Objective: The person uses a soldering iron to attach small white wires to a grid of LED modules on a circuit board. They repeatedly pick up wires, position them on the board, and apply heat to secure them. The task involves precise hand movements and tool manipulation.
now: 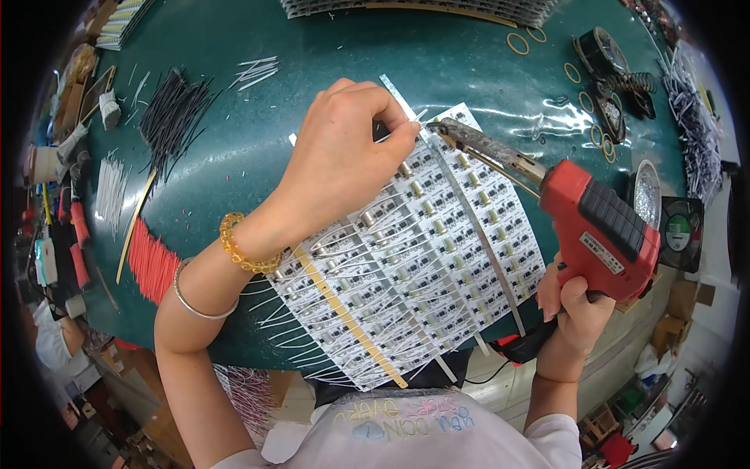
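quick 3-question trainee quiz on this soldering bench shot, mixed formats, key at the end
1. True or false: the right hand holds a red soldering gun whose tip points at the top corner of the circuit board panel.
2. What does the left hand pinch at that corner? A) a thin white wire B) a rubber band C) pliers
3. Fill in: left of the panel, on the green mat, the bundle of cut black wires lies farther from the person than the ___ ones.

Key: 1 true. 2 A. 3 red.
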The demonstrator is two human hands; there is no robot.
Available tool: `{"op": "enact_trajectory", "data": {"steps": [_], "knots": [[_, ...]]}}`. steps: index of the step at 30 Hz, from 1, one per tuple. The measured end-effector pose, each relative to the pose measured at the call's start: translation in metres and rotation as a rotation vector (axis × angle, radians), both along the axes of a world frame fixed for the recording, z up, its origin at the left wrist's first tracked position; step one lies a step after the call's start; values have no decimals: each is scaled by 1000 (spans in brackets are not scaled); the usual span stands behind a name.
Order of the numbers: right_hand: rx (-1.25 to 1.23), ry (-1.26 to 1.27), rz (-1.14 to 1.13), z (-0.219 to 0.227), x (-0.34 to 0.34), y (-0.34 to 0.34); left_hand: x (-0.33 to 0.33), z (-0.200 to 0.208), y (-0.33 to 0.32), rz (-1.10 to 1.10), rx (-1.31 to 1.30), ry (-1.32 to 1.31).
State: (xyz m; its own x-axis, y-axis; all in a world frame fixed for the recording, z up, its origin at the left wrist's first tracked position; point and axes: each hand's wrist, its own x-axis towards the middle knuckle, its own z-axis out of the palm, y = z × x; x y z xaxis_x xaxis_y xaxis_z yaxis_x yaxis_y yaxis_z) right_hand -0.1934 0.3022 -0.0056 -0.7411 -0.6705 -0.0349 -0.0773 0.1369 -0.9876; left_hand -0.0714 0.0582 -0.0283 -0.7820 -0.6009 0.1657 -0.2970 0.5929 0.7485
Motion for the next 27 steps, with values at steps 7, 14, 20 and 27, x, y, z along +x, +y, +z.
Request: {"op": "enact_trajectory", "data": {"steps": [7,14,20,27], "knots": [[-39,9,-15,0,0,3,0,0,0,4,13,-6],[-40,-50,53,-1,-3,2,1,0,-1,-2,4,-16],[-70,-7,68,-4,-3,1,0,-1,0,-12,-12,-4],[-58,-15,9,1,0,5,-1,-2,0,-16,-11,-10]]}}
